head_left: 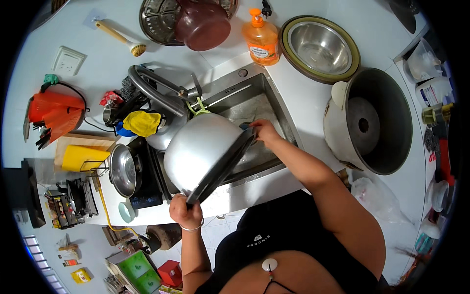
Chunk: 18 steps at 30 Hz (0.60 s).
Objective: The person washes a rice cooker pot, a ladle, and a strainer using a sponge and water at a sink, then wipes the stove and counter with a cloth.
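Note:
My left hand (186,210) grips the black rim of a large silver metal pot (203,149) at its near edge, holding it tilted on its side over the steel sink (254,100). My right hand (264,131) reaches into the pot's opening at its far rim, closed on something blue that is mostly hidden; I cannot tell what it is. The curved grey faucet (152,90) arches just behind the pot.
Orange soap bottle (262,41) and a steel bowl (320,49) stand behind the sink. A big dark pot body (377,122) sits right. Left: yellow glove (142,122), steel pan (123,170), yellow cup (81,158), orange holder (54,113). Brown pot (203,24) at the back.

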Available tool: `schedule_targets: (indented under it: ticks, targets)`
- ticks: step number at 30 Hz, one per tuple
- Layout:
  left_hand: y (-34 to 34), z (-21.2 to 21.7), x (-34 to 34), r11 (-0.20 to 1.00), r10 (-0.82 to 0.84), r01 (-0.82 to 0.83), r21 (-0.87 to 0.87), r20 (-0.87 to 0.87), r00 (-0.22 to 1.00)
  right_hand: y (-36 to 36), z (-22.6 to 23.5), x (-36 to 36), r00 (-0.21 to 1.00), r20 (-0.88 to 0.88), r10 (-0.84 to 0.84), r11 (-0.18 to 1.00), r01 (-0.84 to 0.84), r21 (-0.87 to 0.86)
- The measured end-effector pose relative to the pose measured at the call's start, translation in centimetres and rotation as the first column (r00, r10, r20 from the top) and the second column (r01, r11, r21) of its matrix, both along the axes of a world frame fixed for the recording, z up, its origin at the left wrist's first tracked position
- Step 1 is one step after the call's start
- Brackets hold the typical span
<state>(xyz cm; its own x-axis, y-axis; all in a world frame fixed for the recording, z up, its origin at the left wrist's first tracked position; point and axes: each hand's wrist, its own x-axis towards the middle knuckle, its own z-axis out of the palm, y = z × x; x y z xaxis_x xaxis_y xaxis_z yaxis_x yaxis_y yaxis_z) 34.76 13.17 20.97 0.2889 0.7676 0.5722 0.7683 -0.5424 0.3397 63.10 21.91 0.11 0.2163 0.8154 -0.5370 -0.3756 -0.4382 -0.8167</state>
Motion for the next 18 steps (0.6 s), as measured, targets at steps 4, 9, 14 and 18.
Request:
schedule_targets:
  ticks: [4, 9, 14, 18]
  targets:
    - [-1.6, 0.0, -1.9, 0.994, 0.103, -0.106, 0.019, 0.128, 0.986, -1.7, 1.7, 3.4, 0.737, 0.616, -0.279, 0.898, -0.027, 0.438]
    - [-1.5, 0.0, -3.6, 0.958, 0.287, -0.278, -0.070, 0.210, 0.935, -4.9, 6.9, 10.1, 0.329, 0.836, -0.438, 0.880, -0.033, 0.474]
    - [-0.4, -1.2, -4.4, 0.924, 0.367, -0.147, -0.354, 0.705, 0.607, -5.8, 7.7, 9.5, 0.090, 0.961, -0.261, 0.961, -0.073, 0.268]
    - [0.9, -3.0, -5.6, 0.867, 0.451, 0.061, -0.494, 0.831, 0.326, -5.3, 6.1, 4.0, 0.965, 0.263, 0.010, 0.933, -0.104, 0.344]
